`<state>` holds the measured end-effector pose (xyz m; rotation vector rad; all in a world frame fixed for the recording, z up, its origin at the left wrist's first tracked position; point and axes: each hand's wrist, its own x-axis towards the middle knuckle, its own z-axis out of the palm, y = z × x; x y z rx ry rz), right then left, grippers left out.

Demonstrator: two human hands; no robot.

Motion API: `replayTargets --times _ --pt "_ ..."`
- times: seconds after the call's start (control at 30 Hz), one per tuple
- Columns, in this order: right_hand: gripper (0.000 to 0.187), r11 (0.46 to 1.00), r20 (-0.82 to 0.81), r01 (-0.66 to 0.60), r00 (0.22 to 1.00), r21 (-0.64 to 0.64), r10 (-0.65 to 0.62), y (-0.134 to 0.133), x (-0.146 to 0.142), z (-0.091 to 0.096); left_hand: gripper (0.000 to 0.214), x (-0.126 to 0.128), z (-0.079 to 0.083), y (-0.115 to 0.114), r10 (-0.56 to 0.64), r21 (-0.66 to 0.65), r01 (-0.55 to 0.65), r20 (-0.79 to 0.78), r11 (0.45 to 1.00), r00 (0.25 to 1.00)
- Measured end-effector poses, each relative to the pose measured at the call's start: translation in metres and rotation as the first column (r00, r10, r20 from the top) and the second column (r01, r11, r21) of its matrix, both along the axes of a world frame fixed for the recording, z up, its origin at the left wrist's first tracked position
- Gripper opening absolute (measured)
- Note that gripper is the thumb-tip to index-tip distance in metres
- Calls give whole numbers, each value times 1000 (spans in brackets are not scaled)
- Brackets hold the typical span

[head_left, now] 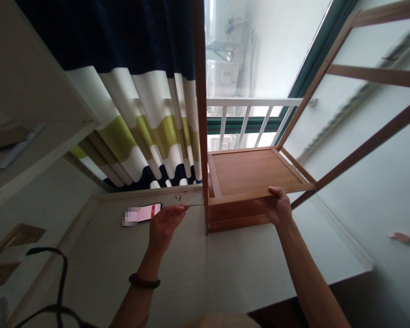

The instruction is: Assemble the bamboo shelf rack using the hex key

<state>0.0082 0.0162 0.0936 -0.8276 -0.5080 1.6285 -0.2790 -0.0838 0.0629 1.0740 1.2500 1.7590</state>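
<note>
1. Left hand [164, 225]: thin rod [195, 205] is pinched between thumb and fingertips. Bracelet [144, 281] is worn on that wrist.
2. Rod: slim, straight, greyish. Long axis is about level, left to right; right end is pointed at the rack's left post [200, 114], low down. Contact can't be confirmed; left end is hidden by fingers.
3. Right hand [278, 207]: closed around the shelf's front edge, right of middle; lower fingers can't be made out.
4. Rack [239, 173]: brown wood, stood on the white desk [123, 273]. Long axis is upright, posts pointed up; right side is seen slanted. Flat shelf [256, 169] is framed low between posts, longer side left-right.
5. Phone [149, 212]: lit, laid behind left hand. Small dark bits [179, 198] are scattered nearby.
6. Curtain [150, 127] is hung behind; white railing [253, 102] is seen past the rack.
</note>
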Motion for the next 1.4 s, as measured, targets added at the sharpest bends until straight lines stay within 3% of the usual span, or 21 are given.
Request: replayTargets --times 0.07,0.13,0.3,0.5,0.6,0.7,0.8,0.87,0.93,1.03,1.1,1.17,1.27,1.4 --pt "9 1000 7 12 1000 -18 -12 0 0 1 24 -2 4 0 -7 -50 8 20 999 1000" --pt "7 999 10 24 1000 -33 -24 0 -1 1 20 -4 7 1 -10 -56 10 -6 998 1000" --pt "9 999 8 28 1000 -35 -27 0 -1 2 11 -7 8 8 57 65 -50 -118 997 991" --pt "11 1000 -20 23 1000 -14 -23 0 -1 -1 15 0 4 6 -74 -112 90 138 990 988" --pt "11 1000 -16 17 1000 -9 -18 0 -1 -1 15 4 8 7 -62 -153 104 257 983 965" --pt "10 1000 -6 17 1000 -4 -17 0 -1 0 26 5 15 10 -24 -176 75 274 982 961" --pt "10 1000 -8 17 1000 0 -17 -1 -1 1 33 5 17 12 -9 -190 45 186 981 983" --pt "10 1000 -17 15 1000 2 -15 -1 -1 1 24 6 15 11 34 -135 -25 72 991 997" --pt "11 1000 -25 15 1000 0 -15 -1 -2 1 15 7 13 9 133 6 -133 -60 991 989" --pt "10 1000 -29 15 999 -5 -16 -2 -2 1 11 9 9 4 291 230 -235 -251 944 923" --pt "9 1000 -32 16 999 -4 -16 -3 -3 0 12 9 7 0 325 282 -241 -302 929 896" --pt "7 1000 -35 24 999 -2 -24 -3 -3 -1 10 10 4 -1 263 236 -207 -237 949 935" --pt "4 999 -36 33 999 8 -33 -4 -3 -2 16 11 1 -1 68 72 -70 31 995 997" --pt "14 997 -15 62 998 46 -61 -4 -5 0 26 9 3 3 -33 -71 57 300 996 953"
